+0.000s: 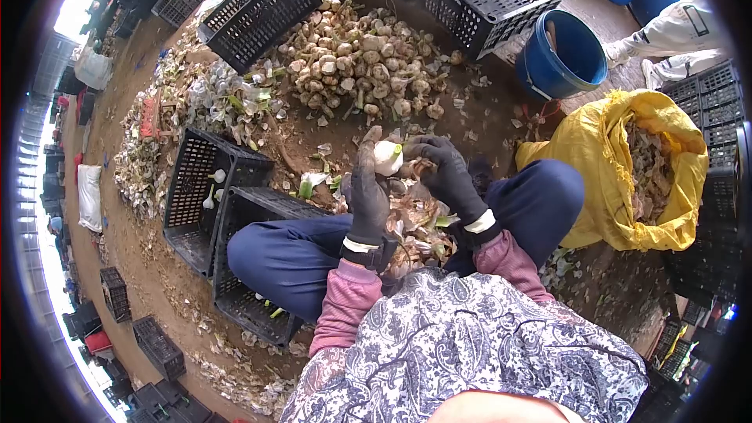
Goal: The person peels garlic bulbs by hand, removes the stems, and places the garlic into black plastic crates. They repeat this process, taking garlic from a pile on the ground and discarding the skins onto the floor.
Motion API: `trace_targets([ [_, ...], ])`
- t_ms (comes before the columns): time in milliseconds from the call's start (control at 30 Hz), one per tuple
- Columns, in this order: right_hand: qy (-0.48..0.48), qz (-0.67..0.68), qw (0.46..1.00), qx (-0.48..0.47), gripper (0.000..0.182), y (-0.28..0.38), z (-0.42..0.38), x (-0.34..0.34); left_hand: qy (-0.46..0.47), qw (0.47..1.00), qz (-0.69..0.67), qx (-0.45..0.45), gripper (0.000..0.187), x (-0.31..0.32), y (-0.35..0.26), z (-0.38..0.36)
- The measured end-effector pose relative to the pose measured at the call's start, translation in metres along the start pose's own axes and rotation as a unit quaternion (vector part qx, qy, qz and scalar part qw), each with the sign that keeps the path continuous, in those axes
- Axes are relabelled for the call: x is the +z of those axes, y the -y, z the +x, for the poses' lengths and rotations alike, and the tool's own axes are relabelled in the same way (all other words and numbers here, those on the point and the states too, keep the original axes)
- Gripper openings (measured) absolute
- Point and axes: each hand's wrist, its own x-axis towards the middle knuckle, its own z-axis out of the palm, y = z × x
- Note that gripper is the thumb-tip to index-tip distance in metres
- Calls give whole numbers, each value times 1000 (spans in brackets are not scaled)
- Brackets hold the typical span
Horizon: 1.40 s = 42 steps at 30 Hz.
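Note:
A peeled white garlic bulb (388, 158) with a short green stem stub is held between my gloved hands, above my lap. My left hand (368, 188) has its fingers pressed against the bulb's left side. On the right, my right hand (448, 176) has its fingers bent toward the bulb, with brown skin near the fingertips. Loose garlic skins (419, 223) lie between my legs, below both hands. Beyond the hands rises a large heap of unpeeled garlic bulbs (360, 59).
Black crates (270, 211) stand at my left knee, some with white bulbs inside. A yellow sack (572, 137) of skins and a blue bucket (540, 59) are at the right. More crates (262, 19) border the heap. Another person's legs (677, 31) show at upper right.

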Motion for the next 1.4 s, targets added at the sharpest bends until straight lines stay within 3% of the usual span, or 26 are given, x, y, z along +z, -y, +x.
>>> trace_targets([
  [100, -38, 251, 964, 84, 23, 27, 9, -4, 4, 999, 20, 49, 55, -13, 20, 9],
  [200, -49, 309, 941, 128, 23, -3, -1, 6, 79, 988, 103, 87, 53, -4, 13, 4],
  [333, -73, 477, 840, 248, 23, -7, -6, 4, 69, 979, 176, 82, 68, 6, 11, -2],
  [433, -64, 551, 797, 239, 25, -6, -7, 3, 42, 974, 187, 122, 73, 8, 13, -2],
  [467, -62, 528, 811, 244, 26, -6, -8, 5, 28, 971, 194, 134, 72, 8, 13, -3],
  [500, -59, 506, 823, 249, 27, -7, -8, 8, 28, 938, 288, 191, 71, 10, 10, -4],
  [567, -59, 499, 828, 251, 27, -12, -10, 13, 31, 834, 464, 296, 68, 16, 1, -2],
  [633, -64, 529, 810, 244, 25, -18, -12, 17, 10, 824, 475, 308, 68, 18, 4, -3],
  [667, -45, 495, 837, 229, 25, -21, -14, 16, 0, 819, 481, 313, 67, 18, 5, -4],
  [733, -5, 422, 885, 196, 24, -22, -12, 10, 5, 825, 477, 302, 65, 16, 6, -5],
  [767, -7, 455, 864, 217, 24, -20, -12, 9, 7, 828, 475, 296, 64, 14, 7, -5],
  [867, -17, 525, 808, 268, 26, -14, -12, 10, -2, 941, 304, 147, 61, 6, 17, -5],
  [1067, -50, 583, 763, 273, 26, -9, -11, 9, 9, 933, 301, 199, 62, 18, 5, -5],
  [1133, -46, 585, 761, 277, 25, -13, -12, 13, 25, 869, 407, 280, 64, 18, 0, -2],
  [1167, -41, 574, 773, 266, 25, -16, -13, 14, 32, 830, 458, 318, 65, 18, -2, -2],
  [1233, -32, 554, 796, 243, 25, -19, -12, 14, 21, 830, 458, 317, 67, 17, 2, -2],
  [1333, -12, 432, 873, 226, 24, -21, -11, 9, 14, 833, 459, 308, 67, 18, 4, -4],
  [1400, -30, 456, 856, 243, 24, -16, -11, 11, 10, 858, 428, 283, 67, 15, 7, -3],
])
